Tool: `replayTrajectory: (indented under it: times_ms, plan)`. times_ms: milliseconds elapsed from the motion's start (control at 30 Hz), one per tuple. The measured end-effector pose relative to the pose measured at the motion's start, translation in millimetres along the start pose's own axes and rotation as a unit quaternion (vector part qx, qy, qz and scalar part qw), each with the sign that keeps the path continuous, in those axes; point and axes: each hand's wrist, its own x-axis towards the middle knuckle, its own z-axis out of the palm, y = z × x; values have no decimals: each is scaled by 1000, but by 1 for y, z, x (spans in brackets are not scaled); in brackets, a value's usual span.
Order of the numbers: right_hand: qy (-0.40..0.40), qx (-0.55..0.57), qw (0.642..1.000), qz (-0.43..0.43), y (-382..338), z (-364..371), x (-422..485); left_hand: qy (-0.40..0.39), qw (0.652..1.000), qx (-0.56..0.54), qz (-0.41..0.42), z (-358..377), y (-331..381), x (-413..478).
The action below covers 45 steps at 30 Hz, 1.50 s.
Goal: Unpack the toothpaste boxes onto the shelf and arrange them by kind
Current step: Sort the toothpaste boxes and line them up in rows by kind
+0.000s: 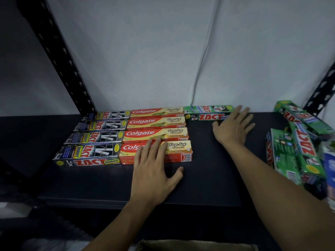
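Dim, underexposed view; wide-angle bending and blur at edges.

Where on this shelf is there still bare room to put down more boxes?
Bare shelf lies in front of the back green Zact box, between the Colgate column and the green pile, where the right hand rests. A strip along the front edge is free. Crowded: the right end's pile.

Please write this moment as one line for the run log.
left hand: flat on front Colgate box | right hand: open, at green Zact box | green pile: unsorted, far right
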Motion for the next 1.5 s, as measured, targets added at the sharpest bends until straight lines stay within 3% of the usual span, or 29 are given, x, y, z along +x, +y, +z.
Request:
replayTrajectory:
  times_ms: [100,367,500,600,700,800,933,1033,1200,1500]
  plan:
    - [-73,-76,994,5,8,-4,-16,-3,1000,2,-1,-1,-1,1]
    - [-191,-137,954,-188,38,-34,-81,-14,1000,14,-1,-4,1,2]
    - [-251,-100,934,-232,45,-67,-128,-16,999,40,9,-6,2,0]
    - [-287,55,938,-187,49,-103,-154,4,995,63,73,-9,7,-2]
    - [-228,271,925,-139,57,-135,-172,25,985,41,163,-11,32,-8]
    - [-151,326,924,-131,71,-160,-180,8,975,-24,219,-6,68,-12]
    - [-20,152,973,-173,104,-173,-184,-117,959,-57,253,8,104,-5]
    - [8,43,985,-170,127,-170,-188,-199,952,-31,232,19,113,-2]
    - [37,-73,979,-189,147,-148,-192,-213,953,-5,214,23,115,-1]
    - [138,-118,970,-164,146,-122,-195,-202,960,-7,192,24,116,-1]
